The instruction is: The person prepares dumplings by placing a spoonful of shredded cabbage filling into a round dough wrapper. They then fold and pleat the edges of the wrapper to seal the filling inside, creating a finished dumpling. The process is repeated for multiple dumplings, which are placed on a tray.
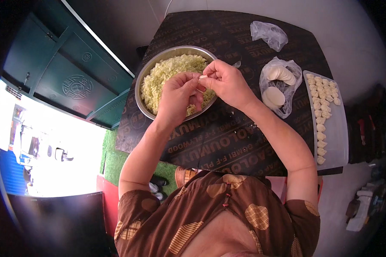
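Observation:
Over the right side of a wide steel bowl (147,110), my two hands meet at a small pale dumpling (203,77), mostly hidden by the fingers. My left hand (177,93) holds it from below and the left, fingers curled. With thumb and forefinger, my right hand (226,82) pinches its edge. Chopped pale-green vegetable filling (170,69), probably cabbage, is heaped in the bowl. Round dough wrappers (274,97) lie to the right in an opened clear plastic bag (288,107), one group stacked and another fanned out.
A translucent plastic tray (335,141) at the table's right edge bears rows of folded dumplings (321,93). A crumpled plastic bag (270,35) lies at the back of the dark printed plywood table (212,151). Filling crumbs dot the board. A green metal door (74,74) stands at left.

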Tool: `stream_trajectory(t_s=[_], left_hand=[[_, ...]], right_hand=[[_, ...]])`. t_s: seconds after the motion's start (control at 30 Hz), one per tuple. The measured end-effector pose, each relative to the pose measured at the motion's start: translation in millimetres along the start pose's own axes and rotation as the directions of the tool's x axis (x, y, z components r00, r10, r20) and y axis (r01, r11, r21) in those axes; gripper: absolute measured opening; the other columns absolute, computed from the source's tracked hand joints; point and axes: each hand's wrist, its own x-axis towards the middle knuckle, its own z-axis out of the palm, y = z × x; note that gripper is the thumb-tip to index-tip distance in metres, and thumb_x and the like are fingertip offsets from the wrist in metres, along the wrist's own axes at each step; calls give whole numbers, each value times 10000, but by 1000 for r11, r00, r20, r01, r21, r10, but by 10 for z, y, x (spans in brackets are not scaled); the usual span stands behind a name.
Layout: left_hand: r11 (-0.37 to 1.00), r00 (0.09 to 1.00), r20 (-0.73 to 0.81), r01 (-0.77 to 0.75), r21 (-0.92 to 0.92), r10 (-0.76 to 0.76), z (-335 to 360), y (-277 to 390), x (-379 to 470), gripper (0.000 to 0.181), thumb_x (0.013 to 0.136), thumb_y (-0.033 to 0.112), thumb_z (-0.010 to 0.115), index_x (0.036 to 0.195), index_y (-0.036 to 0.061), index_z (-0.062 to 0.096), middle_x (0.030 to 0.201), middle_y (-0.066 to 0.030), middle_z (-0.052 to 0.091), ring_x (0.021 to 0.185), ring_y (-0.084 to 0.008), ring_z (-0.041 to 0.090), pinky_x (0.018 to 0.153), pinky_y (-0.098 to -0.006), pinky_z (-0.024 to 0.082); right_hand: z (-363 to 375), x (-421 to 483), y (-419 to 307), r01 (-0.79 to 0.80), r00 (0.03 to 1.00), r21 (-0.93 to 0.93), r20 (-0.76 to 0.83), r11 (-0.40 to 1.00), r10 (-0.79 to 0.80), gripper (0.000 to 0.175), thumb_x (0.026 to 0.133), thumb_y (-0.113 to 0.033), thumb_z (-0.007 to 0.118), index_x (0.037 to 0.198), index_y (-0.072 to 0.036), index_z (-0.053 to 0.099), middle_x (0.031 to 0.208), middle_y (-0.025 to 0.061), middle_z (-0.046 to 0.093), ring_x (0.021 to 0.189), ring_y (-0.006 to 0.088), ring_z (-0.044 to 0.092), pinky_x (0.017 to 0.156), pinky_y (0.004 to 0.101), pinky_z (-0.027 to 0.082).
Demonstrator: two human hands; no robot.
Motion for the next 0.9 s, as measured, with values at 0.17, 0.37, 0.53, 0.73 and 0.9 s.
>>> stream_trajectory(t_s=[0.17,0.37,0.53,0.73,0.9], left_hand=[[998,998,-17,-56,0,56,-34,-58,22,162,922,52,553,1035,-64,558,821,-92,618,629,-122,607,508,-236,531],[995,996,-7,-93,-25,93,-29,-76,32,142,917,39,549,1020,-58,558,845,-107,631,639,-122,605,517,-236,529],[995,995,-18,-103,-1,103,2,-44,9,131,914,34,570,978,-80,563,803,-94,612,608,-120,595,505,-245,528],[995,995,-7,-98,13,98,-7,-49,17,133,911,42,580,969,-78,571,789,-95,613,601,-119,593,486,-241,515],[998,999,-7,-38,-59,38,10,-18,8,134,916,46,563,973,-76,565,791,-98,614,593,-124,591,460,-241,504]], right_hand=[[-13,-11,-62,-76,997,24,13,997,75,102,910,-105,615,934,-12,581,772,-2,613,599,36,514,507,213,424],[17,5,2,-52,998,88,28,995,50,104,913,-106,610,937,-7,591,779,7,633,574,26,496,465,209,387],[15,19,24,-19,1000,-30,-6,999,18,104,902,-94,617,921,9,615,817,29,661,686,56,567,584,232,464],[15,-1,-56,19,999,-101,-32,995,-22,106,886,-90,632,877,15,614,791,55,663,739,92,608,668,267,496],[58,-42,-96,78,992,-132,-84,988,-89,101,883,-85,633,881,12,601,783,88,661,721,110,617,660,277,497]])
